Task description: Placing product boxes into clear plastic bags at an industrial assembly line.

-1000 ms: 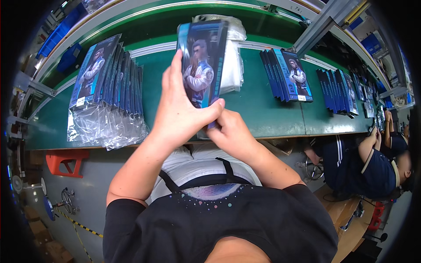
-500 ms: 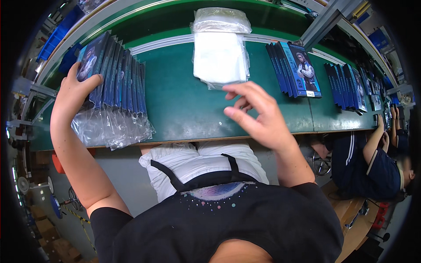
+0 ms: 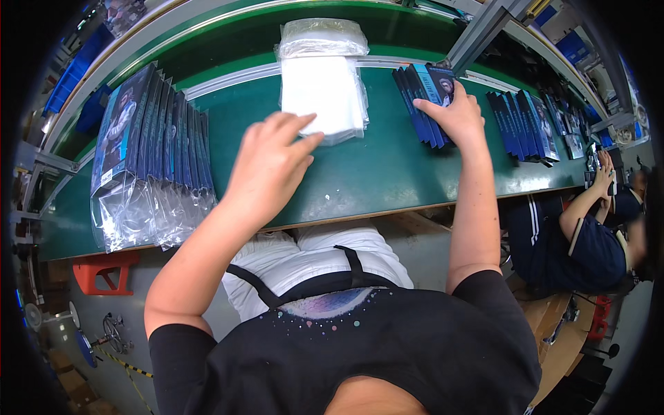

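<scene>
My left hand (image 3: 272,163) hovers over the green belt (image 3: 387,173) with its fingers apart, its fingertips at the near edge of a stack of clear plastic sleeves (image 3: 323,83). It holds nothing. My right hand (image 3: 453,114) rests on a row of dark blue flat boxes (image 3: 422,97) with a picture of a figure on the front, fingers curled over the nearest ones. At the far left a row of the same boxes in clear bags (image 3: 149,152) leans on the belt.
More rows of blue boxes (image 3: 526,124) lie further right along the belt. Another person (image 3: 595,235) in dark clothes sits at the right, arms reaching to the belt. A metal frame post (image 3: 477,31) rises behind the boxes. An orange bracket (image 3: 104,271) sits under the table.
The bagged box went onto the left row. My left hand has since swung from there to the plastic sleeves. My right hand has reached right onto the blue boxes.
</scene>
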`<state>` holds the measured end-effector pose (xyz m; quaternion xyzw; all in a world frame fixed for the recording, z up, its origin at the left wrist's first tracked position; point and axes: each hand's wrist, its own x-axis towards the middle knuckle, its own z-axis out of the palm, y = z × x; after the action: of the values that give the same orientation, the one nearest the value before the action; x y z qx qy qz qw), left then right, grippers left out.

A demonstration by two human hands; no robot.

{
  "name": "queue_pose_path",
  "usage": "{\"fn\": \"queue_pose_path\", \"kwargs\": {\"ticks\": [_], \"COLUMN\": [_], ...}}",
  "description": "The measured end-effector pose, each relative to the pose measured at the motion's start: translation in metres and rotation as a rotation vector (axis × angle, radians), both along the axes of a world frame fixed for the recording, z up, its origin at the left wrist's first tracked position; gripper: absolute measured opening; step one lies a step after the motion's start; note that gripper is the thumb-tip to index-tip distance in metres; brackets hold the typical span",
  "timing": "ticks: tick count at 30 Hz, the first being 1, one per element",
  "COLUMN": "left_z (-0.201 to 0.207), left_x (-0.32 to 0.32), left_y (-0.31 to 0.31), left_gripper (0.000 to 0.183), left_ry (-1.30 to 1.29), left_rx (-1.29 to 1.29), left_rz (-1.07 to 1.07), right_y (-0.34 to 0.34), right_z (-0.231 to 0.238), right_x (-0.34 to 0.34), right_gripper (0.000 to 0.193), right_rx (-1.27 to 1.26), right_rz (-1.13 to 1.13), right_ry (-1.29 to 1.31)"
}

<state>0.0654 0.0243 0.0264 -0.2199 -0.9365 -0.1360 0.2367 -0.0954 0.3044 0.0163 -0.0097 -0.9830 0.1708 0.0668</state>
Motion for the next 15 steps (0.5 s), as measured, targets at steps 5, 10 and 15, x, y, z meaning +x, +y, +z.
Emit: {"fn": "queue_pose_path", "kwargs": {"ticks": [5, 10, 15], "left_z": [-0.047, -0.036, -0.029], "left_x": [-0.035, -0.04, -0.039], "left_y": [-0.008, -0.007, -0.01], "left_gripper": [0.022, 0.018, 0.015], "left_ry": [-0.136, -0.164, -0.317], "left_rx": [0.005, 0.335, 0.511], "left_rz": [-0.03, 0.006, 0.073], "right_y": [-0.01, -0.004, -0.026], "right_z": [0.002, 0.006, -0.014], "right_x": [0.025, 0.056, 0.091], "right_gripper": [0.082, 0.06, 0.047], "right_rx": [-0.425, -1.687, -2.0], "right_rz": [0.083, 0.424, 0.423], "right_ry": [0.529, -0.181, -0.75]}}
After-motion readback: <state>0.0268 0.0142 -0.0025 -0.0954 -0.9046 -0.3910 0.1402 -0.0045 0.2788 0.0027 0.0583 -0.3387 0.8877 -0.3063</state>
